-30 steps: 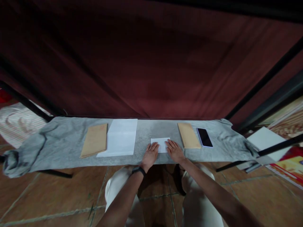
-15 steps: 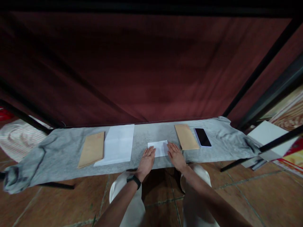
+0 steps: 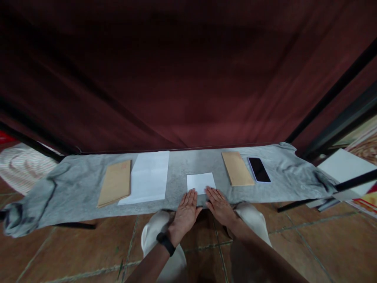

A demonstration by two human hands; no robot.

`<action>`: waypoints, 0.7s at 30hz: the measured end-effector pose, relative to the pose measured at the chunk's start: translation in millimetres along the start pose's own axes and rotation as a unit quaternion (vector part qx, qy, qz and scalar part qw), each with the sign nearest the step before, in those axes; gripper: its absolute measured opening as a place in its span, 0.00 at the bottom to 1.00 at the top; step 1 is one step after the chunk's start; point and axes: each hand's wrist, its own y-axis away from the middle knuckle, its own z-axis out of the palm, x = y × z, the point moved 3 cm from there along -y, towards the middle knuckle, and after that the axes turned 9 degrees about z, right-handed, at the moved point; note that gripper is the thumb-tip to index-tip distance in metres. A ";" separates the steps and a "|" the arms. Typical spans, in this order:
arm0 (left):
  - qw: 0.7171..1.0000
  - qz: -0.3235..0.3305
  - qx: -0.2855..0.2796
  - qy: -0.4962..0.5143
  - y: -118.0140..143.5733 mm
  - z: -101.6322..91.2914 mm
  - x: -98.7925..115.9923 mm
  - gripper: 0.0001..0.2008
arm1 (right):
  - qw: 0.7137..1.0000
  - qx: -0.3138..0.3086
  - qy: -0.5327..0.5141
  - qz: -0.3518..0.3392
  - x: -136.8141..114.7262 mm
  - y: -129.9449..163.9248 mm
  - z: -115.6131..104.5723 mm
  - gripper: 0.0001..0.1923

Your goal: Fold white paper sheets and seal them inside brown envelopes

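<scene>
A small white piece of paper (image 3: 200, 181), which looks folded, lies flat on the grey cloth in front of me. My left hand (image 3: 187, 210) rests with straight fingers at its lower left corner, the thumb pointing inward. At the lower right corner lies my right hand (image 3: 219, 206), flat, its fingertips on the paper's near edge. Neither hand grips anything. Right of the paper is a brown envelope (image 3: 238, 169). Large white sheets (image 3: 150, 177) lie to the left, partly under a stack of brown envelopes (image 3: 115, 184).
A phone (image 3: 259, 169) with a dark screen lies right of the single envelope. The grey cloth (image 3: 79, 181) covers a narrow bench, with a dark red curtain (image 3: 188, 98) behind it. Black metal bars (image 3: 332, 90) slant at both sides. A white box (image 3: 347, 169) stands at the right.
Both hands have slid nearer to me, from the paper's sides to its near corners. More of the paper shows now. The view has shifted slightly.
</scene>
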 end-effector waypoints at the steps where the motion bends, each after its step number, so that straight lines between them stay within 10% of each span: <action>1: 1.000 -0.006 0.001 -0.005 2.5 -0.8 -1.8 0.26 | 1.000 0.009 0.009 0.010 2.7 3.0 -1.6 0.27; 10: 0.997 -0.073 0.015 -0.006 14.3 3.2 -7.9 0.27 | 0.996 0.046 0.008 0.079 10.1 18.1 -5.4 0.27; 21: 0.992 -0.071 0.018 0.101 -63.5 5.0 -27.9 0.25 | 0.994 -0.009 -0.098 0.053 6.8 -70.1 1.5 0.25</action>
